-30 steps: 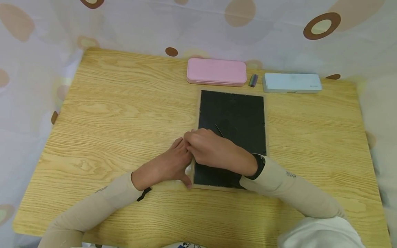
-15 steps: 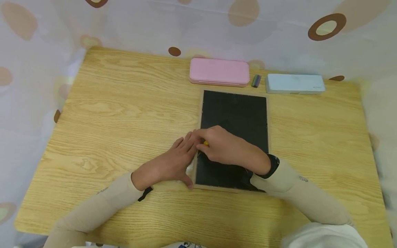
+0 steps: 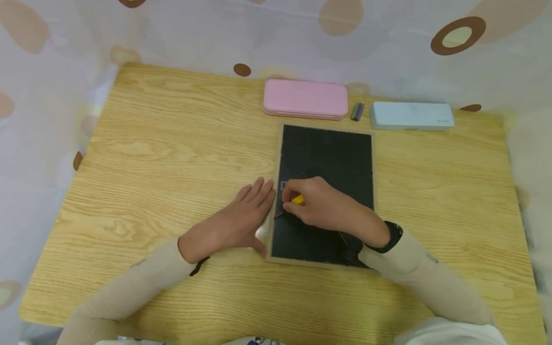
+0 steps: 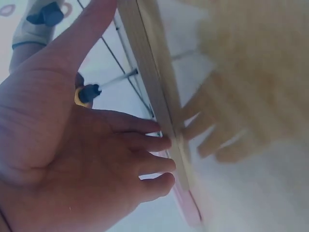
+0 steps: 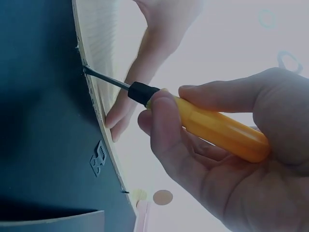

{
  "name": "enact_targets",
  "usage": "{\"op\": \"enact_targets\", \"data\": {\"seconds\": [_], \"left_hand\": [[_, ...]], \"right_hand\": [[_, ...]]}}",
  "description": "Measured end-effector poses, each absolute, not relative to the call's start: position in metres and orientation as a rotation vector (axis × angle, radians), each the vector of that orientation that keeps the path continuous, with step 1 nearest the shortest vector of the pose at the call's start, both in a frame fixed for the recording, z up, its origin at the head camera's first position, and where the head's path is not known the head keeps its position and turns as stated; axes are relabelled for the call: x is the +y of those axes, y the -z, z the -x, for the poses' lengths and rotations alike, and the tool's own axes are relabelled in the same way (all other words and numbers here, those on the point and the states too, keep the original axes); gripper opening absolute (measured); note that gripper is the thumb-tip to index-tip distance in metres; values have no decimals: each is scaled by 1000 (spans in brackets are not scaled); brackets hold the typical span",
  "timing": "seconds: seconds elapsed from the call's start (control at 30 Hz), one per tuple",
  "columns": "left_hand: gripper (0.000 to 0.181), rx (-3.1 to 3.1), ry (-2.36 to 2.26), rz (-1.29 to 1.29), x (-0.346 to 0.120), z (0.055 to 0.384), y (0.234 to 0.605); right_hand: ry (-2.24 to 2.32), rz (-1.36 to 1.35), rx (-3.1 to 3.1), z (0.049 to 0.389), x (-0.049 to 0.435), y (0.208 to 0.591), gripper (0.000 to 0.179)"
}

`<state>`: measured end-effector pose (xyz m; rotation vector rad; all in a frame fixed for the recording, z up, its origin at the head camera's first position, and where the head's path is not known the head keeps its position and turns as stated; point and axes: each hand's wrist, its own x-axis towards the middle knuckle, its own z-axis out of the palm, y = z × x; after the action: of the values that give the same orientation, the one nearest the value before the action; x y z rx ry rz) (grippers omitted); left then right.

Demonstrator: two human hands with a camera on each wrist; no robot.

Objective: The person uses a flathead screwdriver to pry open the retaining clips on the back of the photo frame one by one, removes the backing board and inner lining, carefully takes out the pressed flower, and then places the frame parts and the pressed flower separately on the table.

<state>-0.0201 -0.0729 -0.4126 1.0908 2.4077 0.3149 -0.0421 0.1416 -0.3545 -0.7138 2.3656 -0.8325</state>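
A picture frame (image 3: 327, 153) with a black back lies face down on the table. My right hand (image 3: 321, 203) grips the yellow handle of a screwdriver (image 5: 222, 130), thumb and fingers curled round it. In the right wrist view the screwdriver's flat tip meets the inner edge of the frame's rim, at the left long side. My left hand (image 3: 235, 218) lies with fingers extended against that same side from outside, thumb near the lower corner. The left wrist view shows its fingertips touching the wooden rim (image 4: 149, 67). A small metal hanger (image 5: 98, 158) sits on the back.
Behind the frame stand a pink pencil case (image 3: 305, 99), a small striped eraser-like block (image 3: 357, 111) and a pale blue case (image 3: 411, 116). Patterned cloth (image 3: 194, 38) hangs round the wooden table (image 3: 172, 143). A stand flap (image 5: 53, 224) lifts slightly from the backing.
My right hand has moved right, off the left fingers, uncovering the yellow handle and the hanger. The left fingers now lie separately visible along the rim. The frame stays about where it was.
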Motion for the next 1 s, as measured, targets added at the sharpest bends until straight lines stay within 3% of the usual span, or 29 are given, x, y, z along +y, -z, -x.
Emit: {"op": "enact_targets", "data": {"seconds": [0.3, 0.73, 1.0], "left_hand": [[112, 2531, -262, -1209, -73, 32, 407], [124, 2454, -230, -1123, -70, 37, 409], [125, 2443, -246, -1142, -69, 38, 410]], "right_hand": [[880, 699, 2427, 35, 147, 358, 8], [749, 646, 2366, 40, 141, 351, 17], [717, 828, 2361, 42, 132, 349, 11]]}}
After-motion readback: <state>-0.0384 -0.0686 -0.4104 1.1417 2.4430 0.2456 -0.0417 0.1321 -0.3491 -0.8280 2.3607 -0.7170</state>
